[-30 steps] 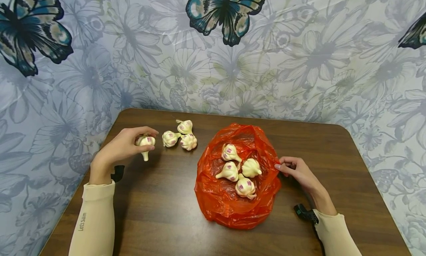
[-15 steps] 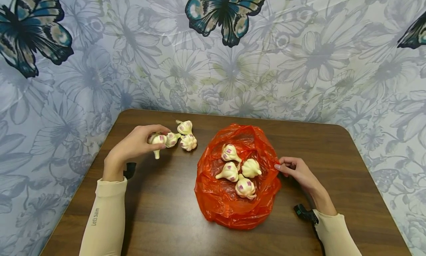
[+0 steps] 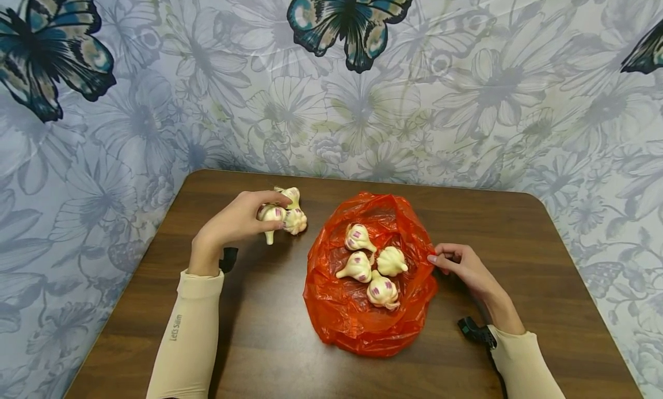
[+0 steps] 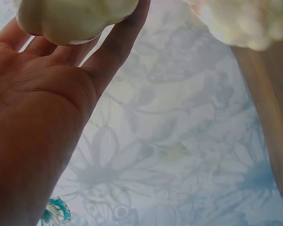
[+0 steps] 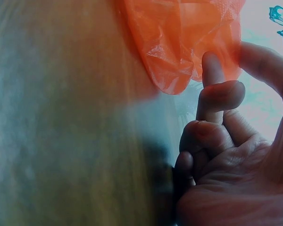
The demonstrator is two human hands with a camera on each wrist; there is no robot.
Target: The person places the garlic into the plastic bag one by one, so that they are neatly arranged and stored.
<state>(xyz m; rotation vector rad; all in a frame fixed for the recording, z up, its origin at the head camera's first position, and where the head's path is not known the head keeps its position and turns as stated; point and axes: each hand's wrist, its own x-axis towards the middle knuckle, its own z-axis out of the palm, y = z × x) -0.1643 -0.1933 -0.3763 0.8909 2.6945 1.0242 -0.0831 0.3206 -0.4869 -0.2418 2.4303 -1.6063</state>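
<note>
Red crinkly plastic takes up the middle of my head view: a bag (image 3: 323, 310) spread open on the brown wood-look table (image 3: 259, 341), with four garlic bulbs (image 3: 357, 267) lying inside. Its crumpled rim stands up around them, so that's a bit of a wall between the bulbs in there and anything outside. Behind the table hangs a pale floral backdrop (image 3: 383, 117) with big teal butterflies (image 3: 357, 25) on it.

Left of the bag I've got two loose bulbs (image 3: 296, 221) showing near the far edge, and they crowd the spot right by the left hand (image 3: 233, 219). That hand hides part of the pile, so I can't tell if whatever it's carrying actually touches them. What it's carrying is one more bulb (image 3: 271, 215), stem pointing down toward me, gripped between thumb and fingers. The forearm slants up and right from the lower left, back of the hand on top.

Over on the other side, the right hand (image 3: 468, 272) reaches in from the lower right, fingertips pinching the bag's right edge, remaining fingers curled. Small black wrist camera (image 3: 472, 332) sits just below it.
</note>
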